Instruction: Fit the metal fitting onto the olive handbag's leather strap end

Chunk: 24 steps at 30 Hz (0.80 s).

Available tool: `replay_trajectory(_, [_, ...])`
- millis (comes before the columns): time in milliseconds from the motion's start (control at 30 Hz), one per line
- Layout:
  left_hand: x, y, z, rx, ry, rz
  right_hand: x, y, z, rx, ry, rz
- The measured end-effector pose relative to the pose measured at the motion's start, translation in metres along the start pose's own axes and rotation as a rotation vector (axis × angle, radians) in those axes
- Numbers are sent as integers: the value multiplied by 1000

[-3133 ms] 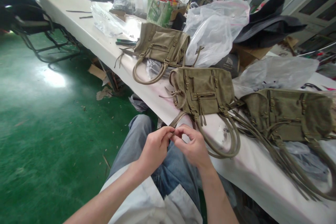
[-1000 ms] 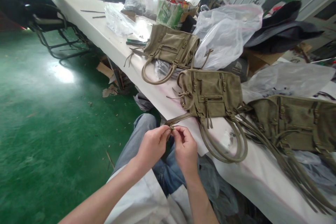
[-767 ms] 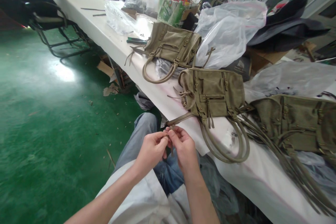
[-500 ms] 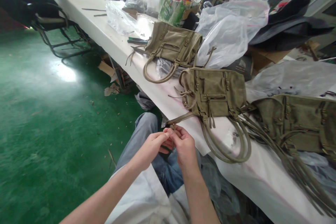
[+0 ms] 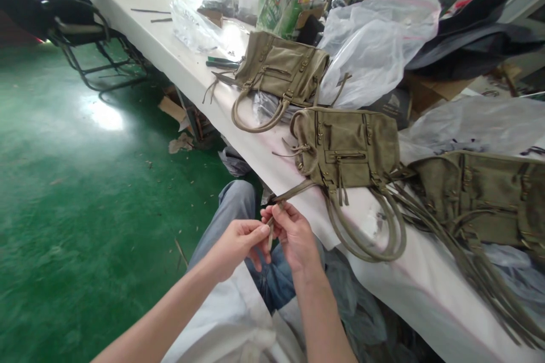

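My left hand is closed in a light pinch on the lower end of a thin olive-green leather strap, which hangs between my two hands over my lap. Just to the right of this grip, touching it, my right hand clamps the same strap higher, near the place where it bends and runs up to the table edge.

I judge that the work on this end goes well only if the right grip keeps the strap tight while the left fingers do the fine part; the end is small and partly hidden by my fingers.

Above and to the right of my right grip, the strap goes to the middle olive-green suede handbag, lying flat on the long white table. I should not pull hard, because the bag may slide toward the edge.
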State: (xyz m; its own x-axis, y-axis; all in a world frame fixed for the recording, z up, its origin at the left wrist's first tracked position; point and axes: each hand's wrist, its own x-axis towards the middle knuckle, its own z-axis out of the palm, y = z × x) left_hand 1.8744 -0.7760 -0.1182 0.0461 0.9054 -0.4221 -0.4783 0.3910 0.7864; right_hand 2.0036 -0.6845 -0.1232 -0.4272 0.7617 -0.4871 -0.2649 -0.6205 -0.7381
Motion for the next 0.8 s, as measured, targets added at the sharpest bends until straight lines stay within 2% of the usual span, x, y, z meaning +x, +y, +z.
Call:
replay_trajectory(133, [-5,7,-5,-74,-11,-52,0,2,5,-4,-14,3])
replay_trajectory(300, [7,18,2,-261,-116,-134,-2,-2,9,-55,110,-25])
replay_trajectory(433, [13,17,4,-221,-56,-126,-2,-6,3,-59,90,-88])
replay_trajectory(567, [7,13,-1,-259,-123,-202,-4,-5,-3,42,-10,-47])
replay_trajectory(667, [0,11,-2,-246,-131,-201,-1,-1,-2,119,51,-31])
replay_trajectory(800, [-6,8,6,-114,-63,-131,5,3,3,181,124,-24])
